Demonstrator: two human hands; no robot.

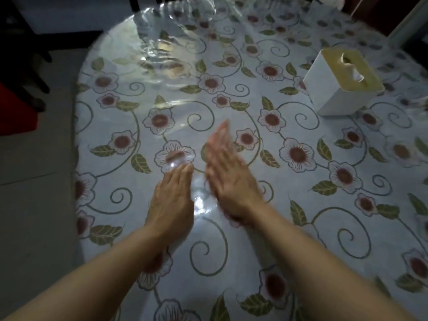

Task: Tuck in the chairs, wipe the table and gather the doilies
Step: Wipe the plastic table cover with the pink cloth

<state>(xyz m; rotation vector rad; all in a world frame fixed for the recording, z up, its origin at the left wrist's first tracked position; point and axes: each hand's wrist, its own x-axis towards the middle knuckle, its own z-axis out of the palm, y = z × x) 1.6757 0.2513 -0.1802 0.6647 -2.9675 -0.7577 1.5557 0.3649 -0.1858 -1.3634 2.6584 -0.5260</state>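
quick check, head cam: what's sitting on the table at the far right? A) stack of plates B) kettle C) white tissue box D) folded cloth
C: a white tissue box with a tissue poking out of its tan top stands on the flowered table, well clear of the open left hand and right hand.
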